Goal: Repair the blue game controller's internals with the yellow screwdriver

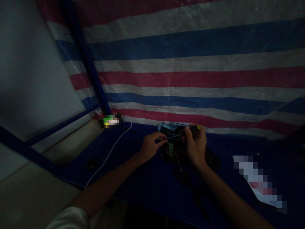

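Observation:
My right hand (196, 144) is wrapped round a screwdriver (195, 128) with a black and yellow handle. Its thin shaft points left, toward the fingertips of my left hand (152, 144). Those fingers are pinched together at the tip; whatever they hold is too small to make out. Just below them lies a small green circuit board (171, 149) with thin wires, on a black plastic base (186, 156) that looks like a toy car's chassis. Behind my hands sits a light blue shell (164, 126), apparently a toy car body, partly covered by my right hand.
A white cable (111, 148) runs across the left of the blue table (143, 187) from a blurred-out object (110, 121). A round dark item (91, 164) lies at left, and a pale pixelated packet or sheet (259, 184) at right. A striped tarp (190, 76) hangs behind, beside a blue post (88, 60).

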Motion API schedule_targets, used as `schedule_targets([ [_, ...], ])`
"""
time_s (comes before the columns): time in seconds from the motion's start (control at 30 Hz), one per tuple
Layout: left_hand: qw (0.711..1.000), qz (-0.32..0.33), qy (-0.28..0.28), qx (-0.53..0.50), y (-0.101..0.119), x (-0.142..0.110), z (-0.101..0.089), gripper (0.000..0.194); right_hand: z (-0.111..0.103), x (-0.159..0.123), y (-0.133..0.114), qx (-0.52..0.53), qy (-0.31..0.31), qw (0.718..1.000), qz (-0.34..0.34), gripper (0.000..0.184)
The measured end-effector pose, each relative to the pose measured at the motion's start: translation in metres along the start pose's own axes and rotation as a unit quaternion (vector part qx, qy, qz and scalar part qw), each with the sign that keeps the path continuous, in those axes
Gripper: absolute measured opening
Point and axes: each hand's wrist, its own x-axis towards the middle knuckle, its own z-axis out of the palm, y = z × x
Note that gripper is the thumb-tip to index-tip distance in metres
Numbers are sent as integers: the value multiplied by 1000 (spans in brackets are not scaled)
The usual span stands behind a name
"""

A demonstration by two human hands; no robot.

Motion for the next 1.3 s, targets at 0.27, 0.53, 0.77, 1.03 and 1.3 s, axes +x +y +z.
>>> schedule_targets([
  [0.27,999,29,12,18,-3,0,2,8,0,0,0,9,-2,1000,9,39],
  [0.53,995,-51,21,-81,0,0,5,13,0,2,1,17,15,1000,9,42],
  [0.77,962,-159,37,-219,-2,2,8,29,0,2,2,30,37,999,3,42],
  [1.03,941,-200,47,-269,-1,5,6,34,0,1,1,23,48,999,-1,41],
  [1.3,914,-230,33,-334,0,5,9,37,1,1,-3,28,39,999,6,41],
])
